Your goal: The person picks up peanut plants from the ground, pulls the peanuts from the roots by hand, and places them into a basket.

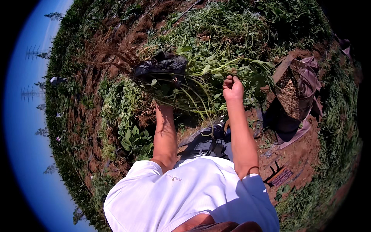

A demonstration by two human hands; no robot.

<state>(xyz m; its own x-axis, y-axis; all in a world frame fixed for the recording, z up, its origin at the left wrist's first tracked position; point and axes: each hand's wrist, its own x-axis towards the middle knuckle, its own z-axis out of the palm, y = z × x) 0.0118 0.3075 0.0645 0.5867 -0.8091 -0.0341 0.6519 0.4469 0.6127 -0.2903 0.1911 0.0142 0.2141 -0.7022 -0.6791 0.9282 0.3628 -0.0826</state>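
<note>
A leafy bundle of green plants (201, 91) with long stems lies across in front of me, and a sheet of black plastic film (164, 65) is caught in its left part. My left forearm (164, 123) reaches under that bundle, and the leaves hide the hand and its fingers. My right hand (233, 89) is raised at the stems on the right side of the bundle. Its fingers are curled closed; something small and brownish shows at the fingertips, too small to name.
On the right stands a crate (290, 91) of what look like peanuts, with dull purple cloth (309, 75) around it. A small reddish slatted object (281, 176) lies on the soil nearby. Pulled plants (232, 23) cover the ground ahead; a distant person (57, 80) is at far left.
</note>
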